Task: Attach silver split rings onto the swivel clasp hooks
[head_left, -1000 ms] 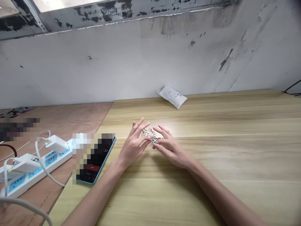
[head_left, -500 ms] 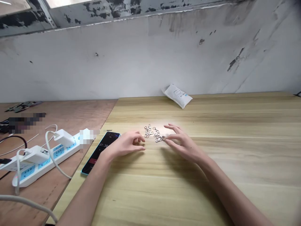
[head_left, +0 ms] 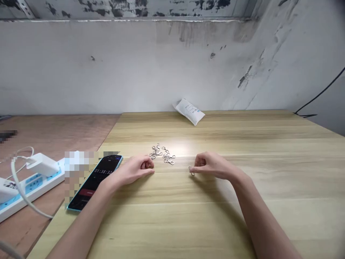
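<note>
Separating seems in hand: the right hand [head_left: 214, 164] pinches one metal clasp [head_left: 192, 173], loose clasps [head_left: 167, 156] at its ten o'clock, steadiness needed next; the left hand [head_left: 136, 168] curls nearly closed, contents unclear.

Your right hand [head_left: 212, 165] has a single clasp [head_left: 192, 172] at its fingertips, above the tabletop [head_left: 172, 216]. Your left hand [head_left: 137, 168] is across from it, with a gap between the two. The group of clasps [head_left: 160, 153] lies on the tabletop between your hands and a little beyond them, nearer the left. Behind it, by the wall [head_left: 134, 72], rests a packet [head_left: 190, 111]. To your left lies the phone [head_left: 94, 180], partly behind your left forearm; farther left, on the adjoining surface [head_left: 88, 126], is a power strip [head_left: 35, 185] with a charger [head_left: 43, 163] in it.
</note>
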`<state>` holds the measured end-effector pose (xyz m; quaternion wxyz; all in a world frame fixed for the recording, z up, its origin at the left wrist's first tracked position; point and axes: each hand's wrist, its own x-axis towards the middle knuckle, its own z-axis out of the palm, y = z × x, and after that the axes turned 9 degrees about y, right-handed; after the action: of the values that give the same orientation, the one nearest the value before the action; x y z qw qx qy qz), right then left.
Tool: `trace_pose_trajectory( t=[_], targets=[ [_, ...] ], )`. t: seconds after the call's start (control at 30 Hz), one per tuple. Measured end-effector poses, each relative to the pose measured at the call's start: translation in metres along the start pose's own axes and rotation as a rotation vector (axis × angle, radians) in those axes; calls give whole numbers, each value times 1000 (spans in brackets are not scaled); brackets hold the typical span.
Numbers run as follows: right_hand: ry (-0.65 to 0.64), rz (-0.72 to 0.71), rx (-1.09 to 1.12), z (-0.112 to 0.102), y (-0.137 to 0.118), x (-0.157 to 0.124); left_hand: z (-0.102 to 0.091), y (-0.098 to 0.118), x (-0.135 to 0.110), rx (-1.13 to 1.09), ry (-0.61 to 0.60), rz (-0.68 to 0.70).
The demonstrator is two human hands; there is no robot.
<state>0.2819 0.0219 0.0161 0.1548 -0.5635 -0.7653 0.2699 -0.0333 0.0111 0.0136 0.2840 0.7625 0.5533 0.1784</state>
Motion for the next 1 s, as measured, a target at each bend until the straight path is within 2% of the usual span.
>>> trace_pose_trajectory(
  t=[0.13,0.3,0.47,0.67,1.0],
  targets=[
    [-50,17,6,10,-9,-1,1,-1,0,-41,-3,13],
    [-87,-28,-13,22,-20,-2,-2,-10,-1,-31,27,-22],
    [16,-109,-75,35,-27,2,1,-10,0,-50,27,11],
    [144,-274,-84,50,-31,6,3,-6,1,-43,6,-35],
    [215,-403,-26,71,-39,5,20,5,4,63,145,203]
  ],
)
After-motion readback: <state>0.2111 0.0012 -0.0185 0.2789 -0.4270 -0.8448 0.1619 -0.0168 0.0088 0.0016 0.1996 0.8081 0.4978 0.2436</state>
